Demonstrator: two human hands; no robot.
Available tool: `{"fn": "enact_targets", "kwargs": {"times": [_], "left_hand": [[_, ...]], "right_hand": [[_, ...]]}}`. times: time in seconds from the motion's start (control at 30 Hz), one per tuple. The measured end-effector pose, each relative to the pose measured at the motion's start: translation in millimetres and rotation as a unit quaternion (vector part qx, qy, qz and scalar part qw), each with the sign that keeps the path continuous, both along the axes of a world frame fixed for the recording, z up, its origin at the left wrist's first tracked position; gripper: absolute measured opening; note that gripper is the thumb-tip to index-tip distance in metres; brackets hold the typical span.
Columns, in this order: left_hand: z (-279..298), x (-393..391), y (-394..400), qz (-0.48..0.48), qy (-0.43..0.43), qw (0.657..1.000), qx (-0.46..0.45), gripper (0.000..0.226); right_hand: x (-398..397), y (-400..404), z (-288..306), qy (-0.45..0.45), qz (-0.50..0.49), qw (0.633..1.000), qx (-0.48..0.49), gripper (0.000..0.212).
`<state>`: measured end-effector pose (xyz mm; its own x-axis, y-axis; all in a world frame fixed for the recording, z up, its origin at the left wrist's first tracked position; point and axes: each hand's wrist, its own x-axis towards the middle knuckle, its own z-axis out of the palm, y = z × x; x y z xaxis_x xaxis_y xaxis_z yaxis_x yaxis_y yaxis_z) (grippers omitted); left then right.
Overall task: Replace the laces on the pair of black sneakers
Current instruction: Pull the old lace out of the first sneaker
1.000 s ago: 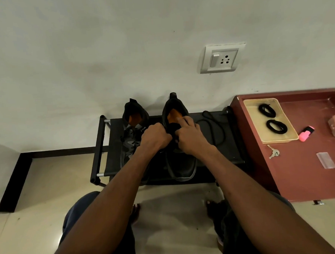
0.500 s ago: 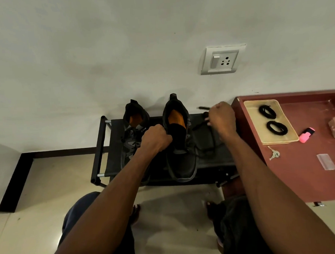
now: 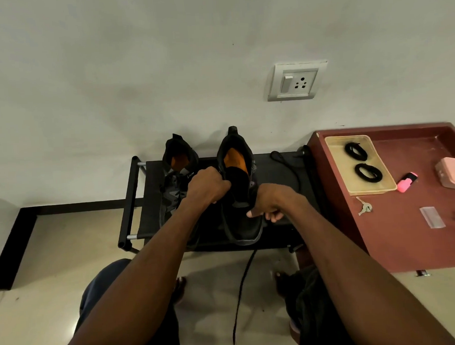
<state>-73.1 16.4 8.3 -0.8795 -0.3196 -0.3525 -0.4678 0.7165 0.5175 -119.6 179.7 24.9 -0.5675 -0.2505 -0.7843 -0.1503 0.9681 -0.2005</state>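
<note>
We find both sneakers on the black rack [image 3: 154, 202] against the wall: the left sneaker [image 3: 178, 180] untouched, the right sneaker [image 3: 239, 198] held at its collar by the left hand [image 3: 208, 186], grip clamped. The right hand [image 3: 271, 201] pinches a lace [image 3: 240, 290] beside that sneaker; the lace hangs towards the floor. Two coiled laces [image 3: 363, 164] lie in a tray [image 3: 333, 151] on the red surface [image 3: 398, 242], right.

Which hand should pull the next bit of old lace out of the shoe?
Right. The right hand already pinches the lace at the shoe's side, while the left hand grips its collar, steadying it.
</note>
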Motion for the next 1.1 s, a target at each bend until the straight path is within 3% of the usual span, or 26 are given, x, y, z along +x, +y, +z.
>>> {"fn": "enact_targets", "kwargs": {"times": [0.1, 0.2, 0.27, 0.33, 0.4, 0.47, 0.5, 0.57, 0.63, 0.67, 0.7, 0.8, 0.93, 1.1], "left_hand": [[0.3, 0.1, 0.4, -0.001, 0.001, 1.000, 0.000, 0.031], [-0.7, 0.4, -1.0, -0.004, 0.000, 1.000, -0.001, 0.033], [-1.3, -0.1, -1.5, -0.005, 0.000, 1.000, -0.001, 0.033], [-1.4, -0.1, -1.2, -0.007, 0.003, 1.000, -0.001, 0.033], [-1.2, 0.3, -1.5, -0.007, 0.004, 1.000, -0.008, 0.034], [-1.8, 0.6, -1.9, -0.005, 0.006, 1.000, -0.025, 0.036], [-2.0, 0.9, -1.4, -0.002, 0.013, 0.999, -0.033, 0.037], [-1.6, 3.4, 2.5, 0.015, 0.049, 0.997, -0.051, 0.036], [-2.7, 7.2, 9.3, 0.024, 0.115, 0.991, -0.064, 0.028], [-5.1, 9.1, 13.9, 0.016, 0.149, 0.987, -0.056, 0.025], [-8.5, 11.2, 18.3, -0.001, 0.175, 0.984, -0.046, 0.025], [-19.3, 19.6, 28.6, -0.075, 0.181, 0.978, -0.068, 0.034], [-29.0, 28.0, 36.1, -0.138, 0.113, 0.978, -0.110, 0.038], [-35.0, 27.7, 31.5, -0.104, 0.139, 0.984, 0.039, 0.016]], "right_hand": [[1.3, -5.8, -3.7, 0.117, -0.011, 0.993, 0.014, 0.036], [1.9, -7.2, -7.0, 0.127, -0.013, 0.991, 0.032, 0.029], [1.5, -7.2, -2.5, 0.073, 0.016, 0.996, 0.042, 0.016], [4.9, -9.6, 8.7, -0.015, 0.049, 0.998, 0.023, 0.022], [10.0, -10.2, 19.1, -0.134, 0.039, 0.987, -0.082, 0.012], [13.7, -6.7, 31.2, -0.271, 0.032, 0.938, -0.213, 0.010], [12.9, -3.9, 36.2, -0.297, 0.032, 0.920, -0.254, 0.013], [3.3, 0.0, 34.6, -0.191, -0.012, 0.941, -0.280, 0.012], [-15.0, 4.2, 17.9, 0.059, -0.092, 0.967, -0.229, 0.014], [-22.4, 7.8, 7.4, 0.166, -0.114, 0.963, -0.177, 0.019], [-26.0, 10.1, -1.2, 0.217, -0.137, 0.954, -0.153, 0.027], [-25.0, 4.3, -14.3, 0.139, -0.207, 0.947, -0.204, 0.048], [-21.3, -4.5, -19.5, 0.177, -0.172, 0.951, -0.185, 0.043], [-23.2, -1.4, -21.8, 0.176, -0.203, 0.941, -0.207, 0.033]]}}
